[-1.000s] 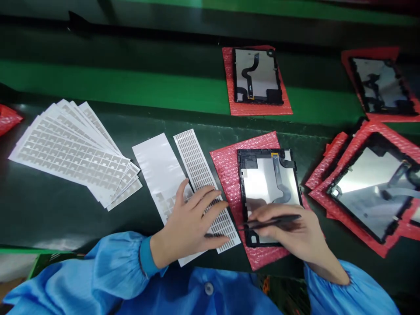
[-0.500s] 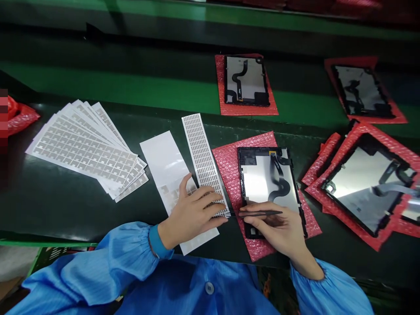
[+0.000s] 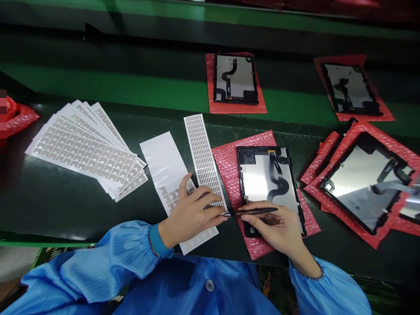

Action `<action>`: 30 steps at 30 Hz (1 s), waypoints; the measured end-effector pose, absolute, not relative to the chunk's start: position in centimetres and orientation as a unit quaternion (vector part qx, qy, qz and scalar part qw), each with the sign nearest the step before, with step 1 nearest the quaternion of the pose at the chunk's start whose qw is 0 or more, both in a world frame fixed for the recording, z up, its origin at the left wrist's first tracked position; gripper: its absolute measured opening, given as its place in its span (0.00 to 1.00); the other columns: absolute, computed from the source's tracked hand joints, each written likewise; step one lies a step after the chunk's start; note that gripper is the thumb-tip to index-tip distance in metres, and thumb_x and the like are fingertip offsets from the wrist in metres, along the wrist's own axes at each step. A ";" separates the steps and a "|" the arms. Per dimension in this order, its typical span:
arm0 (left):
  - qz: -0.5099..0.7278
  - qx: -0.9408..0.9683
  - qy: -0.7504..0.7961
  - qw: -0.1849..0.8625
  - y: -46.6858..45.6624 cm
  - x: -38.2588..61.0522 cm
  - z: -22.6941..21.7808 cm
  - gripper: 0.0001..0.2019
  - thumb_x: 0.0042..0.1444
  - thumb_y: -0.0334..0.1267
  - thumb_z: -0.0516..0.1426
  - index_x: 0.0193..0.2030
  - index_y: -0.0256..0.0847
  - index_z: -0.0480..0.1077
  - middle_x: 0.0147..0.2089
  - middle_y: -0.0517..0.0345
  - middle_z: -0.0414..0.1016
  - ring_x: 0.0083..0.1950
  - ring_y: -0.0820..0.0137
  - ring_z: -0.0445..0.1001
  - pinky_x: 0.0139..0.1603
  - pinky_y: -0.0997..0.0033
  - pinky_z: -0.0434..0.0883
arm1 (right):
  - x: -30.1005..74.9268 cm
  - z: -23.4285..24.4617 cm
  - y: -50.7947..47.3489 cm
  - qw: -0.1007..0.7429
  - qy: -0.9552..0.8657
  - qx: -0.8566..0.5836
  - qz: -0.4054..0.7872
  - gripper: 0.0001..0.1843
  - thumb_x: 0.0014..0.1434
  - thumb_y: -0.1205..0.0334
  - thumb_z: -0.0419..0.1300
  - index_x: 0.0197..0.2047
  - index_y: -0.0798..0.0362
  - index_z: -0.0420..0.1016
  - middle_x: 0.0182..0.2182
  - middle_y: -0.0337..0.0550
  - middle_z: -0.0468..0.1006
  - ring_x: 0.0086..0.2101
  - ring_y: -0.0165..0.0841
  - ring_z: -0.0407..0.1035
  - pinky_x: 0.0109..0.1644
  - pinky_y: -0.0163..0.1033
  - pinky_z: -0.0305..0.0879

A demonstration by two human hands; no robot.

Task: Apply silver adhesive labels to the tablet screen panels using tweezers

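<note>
Currently, left hand (image 3: 192, 215) overlaps two sheets (image 3: 166, 159), right hand (image 3: 278, 227) holds one tweezers (image 3: 259, 211).

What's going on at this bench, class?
A blue-sleeved person's left hand is spread over a wide white sheet and a narrow white sheet of small grey rectangles. The right hand holds slim black tweezers, tips near the narrow sheet's lower end. Beside it, a black-framed silver panel lies on red bubble wrap.

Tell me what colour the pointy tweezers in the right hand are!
The tweezers look black; they show best in the head view.
</note>
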State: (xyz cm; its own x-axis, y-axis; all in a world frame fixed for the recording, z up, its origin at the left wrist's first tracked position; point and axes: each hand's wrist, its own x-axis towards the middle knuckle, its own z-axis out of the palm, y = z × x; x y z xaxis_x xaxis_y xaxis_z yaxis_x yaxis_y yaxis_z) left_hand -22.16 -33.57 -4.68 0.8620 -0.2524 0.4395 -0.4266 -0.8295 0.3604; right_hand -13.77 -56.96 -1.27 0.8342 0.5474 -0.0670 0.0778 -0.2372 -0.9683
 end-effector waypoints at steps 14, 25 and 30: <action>0.163 0.934 -0.195 0.249 -33.6 -18.9 -2.7 0.19 0.68 0.58 0.58 0.38 0.46 0.78 0.40 0.64 0.80 0.48 0.66 0.74 0.77 0.38 0.38 | -9.3 2.2 -57.7 0.604 -0.114 -0.785 0.072 0.13 0.55 0.53 0.78 0.37 0.51 0.84 0.29 0.44 0.85 0.26 0.39 0.82 0.30 0.37 0.81; 0.171 0.929 -0.243 0.221 -34.0 -14.4 -3.8 0.11 0.72 0.48 0.57 0.51 0.50 0.78 0.39 0.64 0.78 0.45 0.67 0.71 0.70 0.45 0.48 | -5.3 -1.2 -56.9 0.571 -0.121 -0.808 0.080 0.14 0.55 0.51 0.77 0.37 0.51 0.83 0.28 0.43 0.84 0.28 0.38 0.81 0.28 0.36 0.78; 0.164 0.932 -0.241 0.217 -34.0 -14.5 -3.6 0.11 0.71 0.48 0.58 0.51 0.51 0.79 0.38 0.64 0.78 0.44 0.67 0.70 0.72 0.44 0.46 | -5.4 -1.1 -57.2 0.551 -0.111 -0.821 0.099 0.12 0.58 0.52 0.75 0.39 0.50 0.84 0.31 0.44 0.85 0.32 0.42 0.82 0.31 0.41 0.80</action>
